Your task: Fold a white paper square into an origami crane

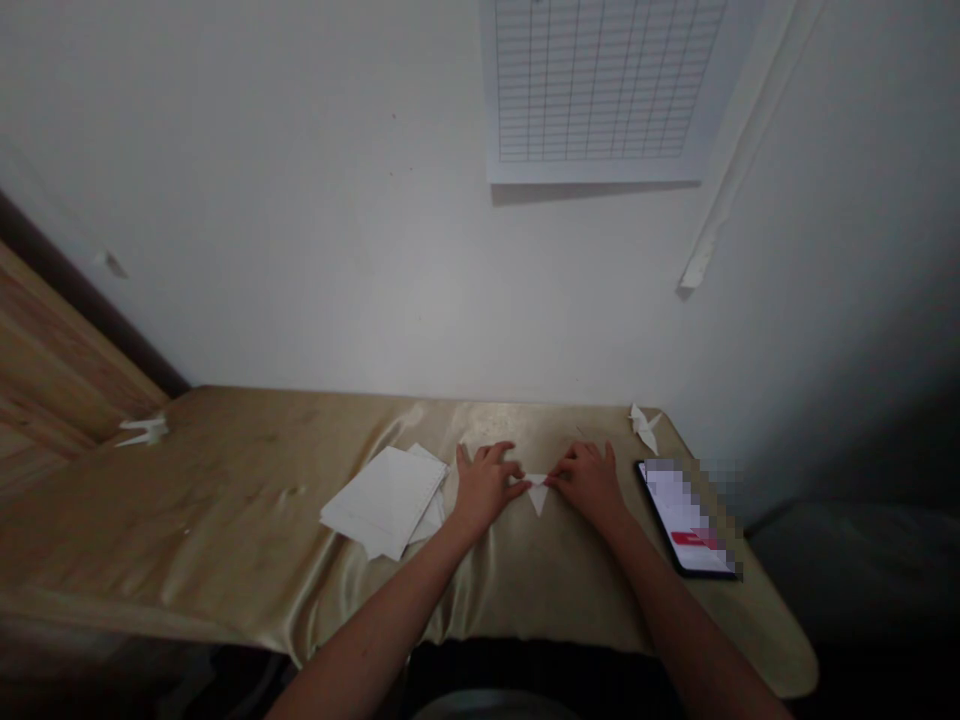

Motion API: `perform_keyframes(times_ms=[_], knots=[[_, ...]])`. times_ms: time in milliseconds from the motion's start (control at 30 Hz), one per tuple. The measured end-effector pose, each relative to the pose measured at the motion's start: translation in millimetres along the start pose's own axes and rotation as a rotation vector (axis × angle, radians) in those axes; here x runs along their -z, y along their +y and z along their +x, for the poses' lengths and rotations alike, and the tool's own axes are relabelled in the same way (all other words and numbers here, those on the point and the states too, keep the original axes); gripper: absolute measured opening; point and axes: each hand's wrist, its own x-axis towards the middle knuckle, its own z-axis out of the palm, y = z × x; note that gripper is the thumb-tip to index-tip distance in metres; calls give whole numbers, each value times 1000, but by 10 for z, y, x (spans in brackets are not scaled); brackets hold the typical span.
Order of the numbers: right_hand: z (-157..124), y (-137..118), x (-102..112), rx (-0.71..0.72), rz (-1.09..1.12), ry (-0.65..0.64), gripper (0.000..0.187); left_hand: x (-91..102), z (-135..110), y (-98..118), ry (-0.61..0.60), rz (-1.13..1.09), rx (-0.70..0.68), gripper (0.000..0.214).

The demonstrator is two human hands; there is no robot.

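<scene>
The left hand (484, 487) and right hand (591, 485) pinch opposite upper corners of a folded paper triangle (538, 498) between them, apparently only part-folded. Left of the triangle lie flat paper sheets (384, 500); right of it, a smartphone (677, 515) and a finished-looking paper crane (644, 429).

Light is dim and soft, palest on the wall (405, 290) above the cloth-covered table (225, 450), sinking to near-black below the table and murky right of it. Satin folds (304, 610) gleam along the table's front. Above it, a gridded sheet (600, 85) throws a thin shadow downward. Fine detail is soft; blocky pixels hide part of the glowing phone (670, 510) at the table's right end.
</scene>
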Motion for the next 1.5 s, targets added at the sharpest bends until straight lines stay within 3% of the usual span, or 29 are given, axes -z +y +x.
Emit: perform_keyframes(times_ms=[633, 867, 1067, 1500], knots=[[88, 189, -231, 4, 196, 55, 17, -47, 70, -59, -37, -120, 36, 23], [136, 189, -346, 6, 157, 84, 17, -89, 76, -75, -43, -150, 6, 19], [146, 147, -363, -37, 123, 81, 15, -100, 77, -84, -80, -110, -27, 29], [117, 168, -270, 135, 289, -17, 17, -133, 74, -90, -85, -59, -23, 30]])
